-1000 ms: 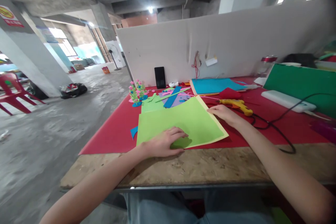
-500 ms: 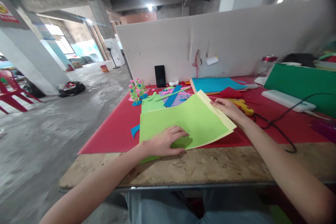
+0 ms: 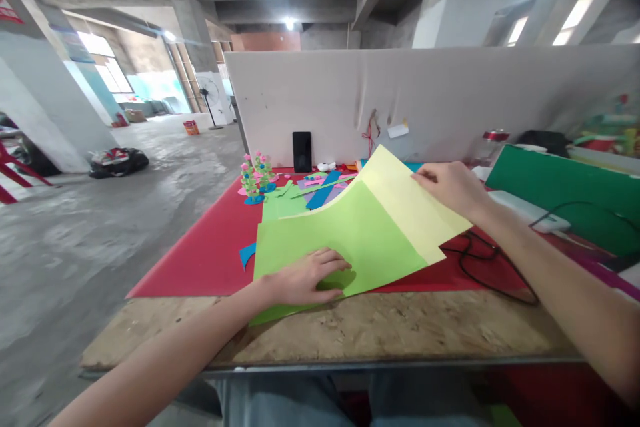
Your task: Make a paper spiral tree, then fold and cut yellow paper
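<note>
Right hand [image 3: 453, 188] pinch-tugged the yellow sheet [image 3: 403, 193] further past the green sheet [image 3: 305, 237], kinda separating them, loosely spread left hand [image 3: 313, 278] on top.

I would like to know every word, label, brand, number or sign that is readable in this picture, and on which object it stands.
No text can be read.
Red sign, cut off by the picture's edge: too blurred.
Orange-red box, far back: any print is too small.
White tag: no writing distinguishable.
Green sheet and pale yellow sheet: no print visible.
</note>
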Demonstrator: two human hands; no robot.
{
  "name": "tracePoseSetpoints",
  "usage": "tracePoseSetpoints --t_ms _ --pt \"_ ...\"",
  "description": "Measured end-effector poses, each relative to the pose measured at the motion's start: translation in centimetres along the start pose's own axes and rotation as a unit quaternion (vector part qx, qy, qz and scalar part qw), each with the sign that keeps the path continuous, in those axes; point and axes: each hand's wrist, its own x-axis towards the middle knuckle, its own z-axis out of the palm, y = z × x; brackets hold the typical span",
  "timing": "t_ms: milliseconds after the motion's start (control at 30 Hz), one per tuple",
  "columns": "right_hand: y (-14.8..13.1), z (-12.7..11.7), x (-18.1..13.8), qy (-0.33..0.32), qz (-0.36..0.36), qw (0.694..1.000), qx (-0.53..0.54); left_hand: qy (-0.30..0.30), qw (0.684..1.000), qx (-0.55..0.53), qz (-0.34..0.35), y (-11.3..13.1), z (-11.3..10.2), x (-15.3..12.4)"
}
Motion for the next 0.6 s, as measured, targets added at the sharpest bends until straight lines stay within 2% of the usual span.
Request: tracePoseSetpoints --t_ms 233,400,500,600 --pt "1.3 -3.3 3.0 -0.004 -0.008 0.998 -0.057 0.012 1.0 0.004 -0.014 -0.3 -0.1 0.0" --pt "1.6 -5.6 3.1 0.046 0.005 0.998 -0.048 0.028 0.998 0.034 -0.053 -2.3 -2.2 -0.6" --pt "1.9 -8.1 2.8 0.094 0.043 0.993 -0.055 0.058 0.988 0.052 -0.133 -2.5 -4.3 -1.8" --pt "4.9 -10.7 3.1 0.156 0.087 0.982 -0.061 0.087 0.957 0.093 -0.261 -1.4 -5.1 -4.0"
